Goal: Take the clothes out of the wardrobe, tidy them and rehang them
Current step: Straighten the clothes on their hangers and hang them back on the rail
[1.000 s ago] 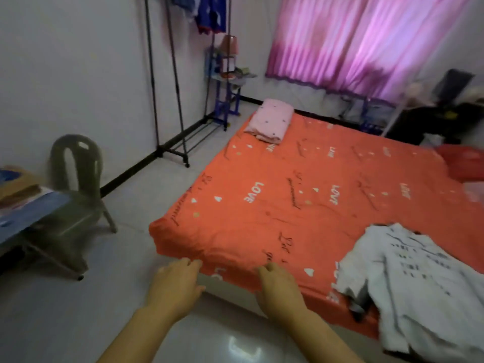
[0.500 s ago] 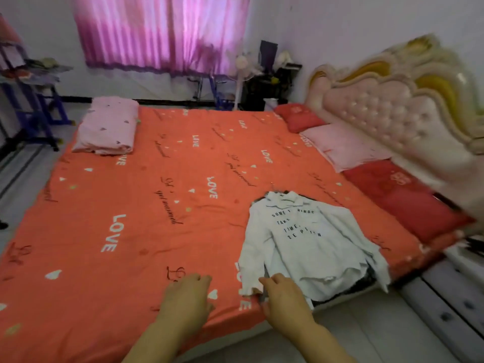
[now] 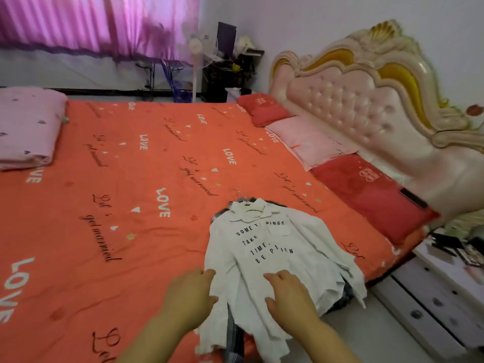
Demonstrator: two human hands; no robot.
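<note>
**A:** One wide orange-sheeted bed [image 3: 131, 192] is filling most of the room, isn't it?

**B:** Yes, with a padded pink headboard [image 3: 366, 106] standing at its right and a pink curtain [image 3: 91, 24] glowing along the far wall.

**A:** And the clothes?

**B:** A white shirt [image 3: 275, 237] is lying face up near the close edge. Darker garments [image 3: 235, 339] are showing beneath it, and a hanger hook [image 3: 242, 199] is poking out at the collar.

**A:** The hands?

**B:** Both are resting on its lower part, the left hand [image 3: 188, 292] at a sleeve and the right hand [image 3: 290, 297] on the front. Their fingers are lying relaxed, gripping nothing.
</note>
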